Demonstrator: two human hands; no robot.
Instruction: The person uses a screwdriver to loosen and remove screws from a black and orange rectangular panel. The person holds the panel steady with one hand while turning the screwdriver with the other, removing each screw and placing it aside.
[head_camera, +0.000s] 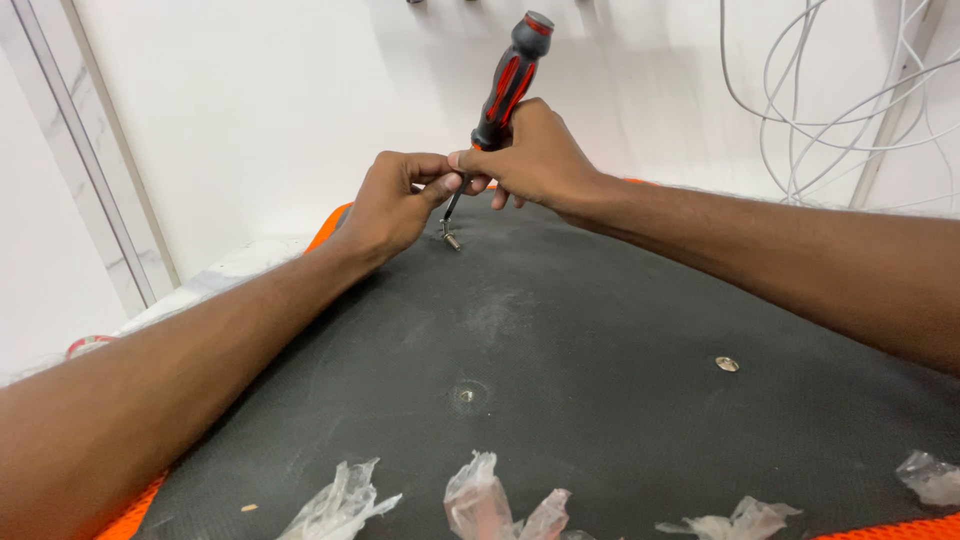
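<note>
— So, from the head camera, what do the two hands have hold of?

— The right hand (540, 155) is wrapped around the lower part of a screwdriver (508, 82) with a black and red handle. Its fingers are clenched on the grip, and the handle stands nearly upright, leaning a little to the right, so the shaft runs down toward a small metal fitting (451, 238) on the black panel (600, 340).

— And the left?

— The left hand (395, 200) sits just beside the shaft, on its left. Thumb and forefinger are pinched together right at the thin metal shaft, I judge to steady it so the tip stays on the fitting. Whether they squeeze the shaft itself or only touch it, I cannot tell.

— Where is that fitting, relative to the panel?

— Near the panel's far edge, directly under both hands. Closer to the camera, in the middle of the panel, there is a round dimpled hole (467, 394), and to the right of that a small flat silver disc (727, 364) lies on the surface, well apart from the hands.

— Anything else on the panel?

— Along its near edge lie crumpled scraps of clear plastic wrap (480, 500), loose and untouched. An orange mesh border (330, 225) shows around the panel's edges. Beyond the far edge, a white wall (250, 110) rises, with white cables (820, 90) hanging in loops to the right of the screwdriver.
</note>
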